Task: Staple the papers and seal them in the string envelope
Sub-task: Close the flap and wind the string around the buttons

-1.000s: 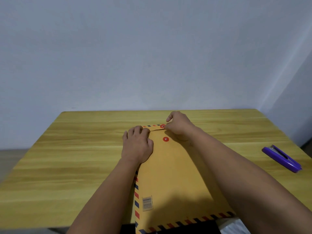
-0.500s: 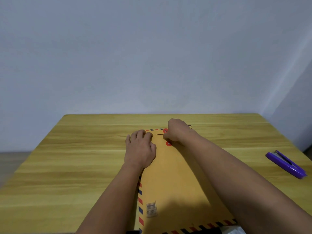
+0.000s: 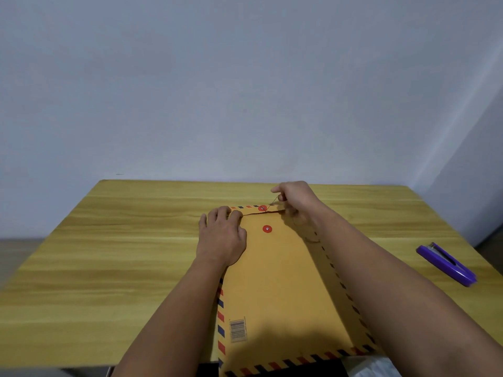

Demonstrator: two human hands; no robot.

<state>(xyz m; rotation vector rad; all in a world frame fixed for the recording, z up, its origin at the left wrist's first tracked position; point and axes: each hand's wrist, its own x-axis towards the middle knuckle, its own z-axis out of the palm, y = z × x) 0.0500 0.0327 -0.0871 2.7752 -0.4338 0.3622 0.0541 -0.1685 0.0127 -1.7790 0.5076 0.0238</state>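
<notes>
Table: light yellow wood-grain tabletop ran up to a pale wall, with the other things lying on it.
Left hand: left hand lay palm down with fingers loosely curled on the upper left corner of the envelope, pressing it flat and gripping nothing.
Envelope: kraft-brown paper envelope with a red and blue striped border lay lengthwise at the middle of the table, its near end over the table's front edge and its flap folded down at the far end.
Buttons: red round flap button sat just above red round body button, the two apart.
String: thin brown string ran taut from the flap button up to the right hand.
Right hand: right hand hovered at the envelope's far right corner, thumb and fingers pinched closed on the string.
Stapler: purple plastic stapler lay closed near the table's right edge, well apart from the envelope.
</notes>
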